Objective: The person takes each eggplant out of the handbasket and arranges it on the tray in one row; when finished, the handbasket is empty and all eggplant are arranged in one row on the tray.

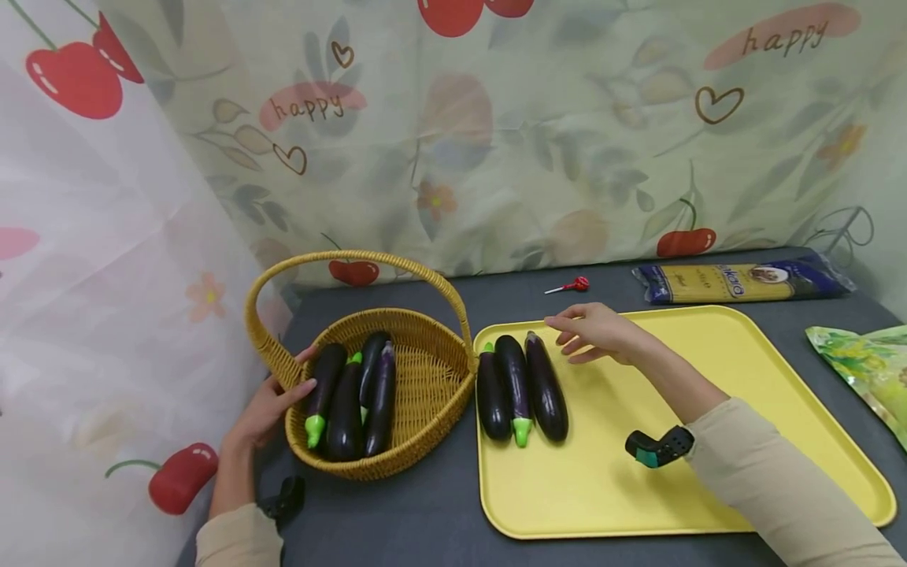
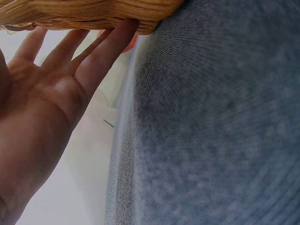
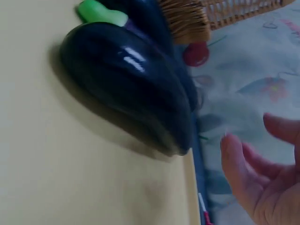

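Observation:
My left hand (image 1: 265, 409) grips the left side of a wicker basket (image 1: 432, 425), its thumb over the rim beside the foot of the handle. In the left wrist view, that hand's fingers (image 2: 101, 61) lie against the outer wicker wall. Several dark eggplants (image 1: 345, 417) lie side by side in the basket's left half. Three more rest on the left end of a yellow tray (image 1: 609, 488). My right hand (image 1: 598, 331) hovers over the tray's far edge, fingers loosely bent and holding nothing. Nearest to it is the rightmost tray eggplant (image 1: 547, 390), also large in the right wrist view.
Behind the tray lies a red lollipop (image 1: 581, 283) on the dark tabletop (image 1: 397, 520). A long yellow-and-blue packet (image 1: 744, 282) lies at the back right. Near the right edge is a green printed bag (image 1: 864, 370). Patterned cloth (image 1: 524, 157) hangs behind and at left.

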A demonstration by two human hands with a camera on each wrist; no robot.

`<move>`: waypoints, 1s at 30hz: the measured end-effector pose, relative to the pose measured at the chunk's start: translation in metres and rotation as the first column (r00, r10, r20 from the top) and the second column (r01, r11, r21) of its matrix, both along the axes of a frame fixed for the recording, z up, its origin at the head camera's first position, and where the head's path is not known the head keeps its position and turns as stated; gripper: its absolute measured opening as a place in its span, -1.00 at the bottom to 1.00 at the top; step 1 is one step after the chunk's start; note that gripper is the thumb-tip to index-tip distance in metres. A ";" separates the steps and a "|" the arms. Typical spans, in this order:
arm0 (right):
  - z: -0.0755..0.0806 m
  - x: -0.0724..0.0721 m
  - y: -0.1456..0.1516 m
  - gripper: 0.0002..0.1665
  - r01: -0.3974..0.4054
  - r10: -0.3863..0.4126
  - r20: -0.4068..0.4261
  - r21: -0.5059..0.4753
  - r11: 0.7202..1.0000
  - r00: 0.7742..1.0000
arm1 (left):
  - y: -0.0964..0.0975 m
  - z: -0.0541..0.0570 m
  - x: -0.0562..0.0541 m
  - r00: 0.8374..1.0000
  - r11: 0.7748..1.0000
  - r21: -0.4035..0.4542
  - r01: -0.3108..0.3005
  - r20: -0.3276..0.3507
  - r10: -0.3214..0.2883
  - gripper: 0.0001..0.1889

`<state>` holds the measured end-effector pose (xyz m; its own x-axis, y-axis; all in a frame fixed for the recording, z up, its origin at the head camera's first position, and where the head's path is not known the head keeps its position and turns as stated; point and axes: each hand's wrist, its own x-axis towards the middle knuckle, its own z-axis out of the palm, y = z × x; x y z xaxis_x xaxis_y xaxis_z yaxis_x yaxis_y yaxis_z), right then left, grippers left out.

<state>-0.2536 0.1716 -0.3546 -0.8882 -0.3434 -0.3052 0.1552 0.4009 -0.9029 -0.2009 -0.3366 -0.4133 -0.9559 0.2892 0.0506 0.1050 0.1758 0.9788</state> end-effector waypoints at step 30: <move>0.014 0.043 -0.140 -0.39 -0.326 0.486 0.185 -0.538 0.777 0.854 | 0.001 0.002 0.001 1.000 1.000 -0.017 -0.024 0.019 0.024 -0.36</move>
<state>-0.2109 0.0314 -0.3410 -0.5234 -0.8203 -0.2304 0.3677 0.0265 -0.9296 -0.2004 -0.3356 -0.4116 -0.9634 0.2668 0.0273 0.0816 0.1944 0.9775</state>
